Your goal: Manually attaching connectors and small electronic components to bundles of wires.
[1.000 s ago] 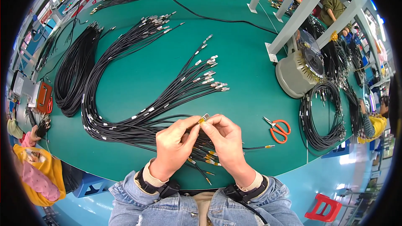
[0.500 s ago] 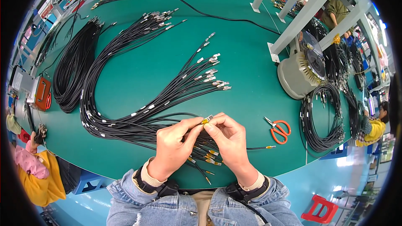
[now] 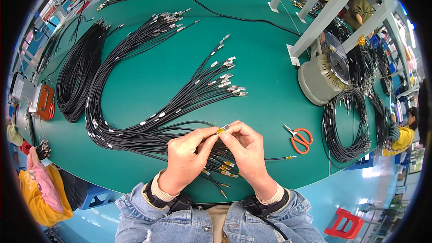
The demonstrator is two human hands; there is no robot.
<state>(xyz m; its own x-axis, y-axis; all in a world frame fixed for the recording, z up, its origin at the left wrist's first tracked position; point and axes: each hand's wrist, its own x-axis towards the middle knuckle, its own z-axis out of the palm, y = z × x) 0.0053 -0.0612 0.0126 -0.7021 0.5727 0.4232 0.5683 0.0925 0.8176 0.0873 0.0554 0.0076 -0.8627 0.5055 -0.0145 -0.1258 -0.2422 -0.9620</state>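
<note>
My left hand (image 3: 189, 155) and my right hand (image 3: 246, 150) meet over the near part of the table, thumbs and forefingers pinched together. Between their fingertips is a small cable connector (image 3: 223, 128), yellow on one side and silvery on the other; most of it is covered by fingers. Under and behind the hands runs a large bundle of black cables (image 3: 121, 137), curving round on the left. Its fanned ends carry silvery connectors (image 3: 229, 81) with pale tags. Beneath my hands lie several yellow-banded cable ends (image 3: 228, 170), partly hidden.
Orange-handled scissors (image 3: 300, 141) lie on the green table (image 3: 270, 76) at right. Beyond them are a coiled cable bundle (image 3: 330, 139), a grey round machine (image 3: 317, 81) and white metal posts (image 3: 328, 18). Another cable bundle (image 3: 81, 72) rests at left. Co-workers sit around the table.
My hands keep almost the same pinch on the connector, which looks slightly turned. At lower left, a co-worker's pink sleeve has shifted.
</note>
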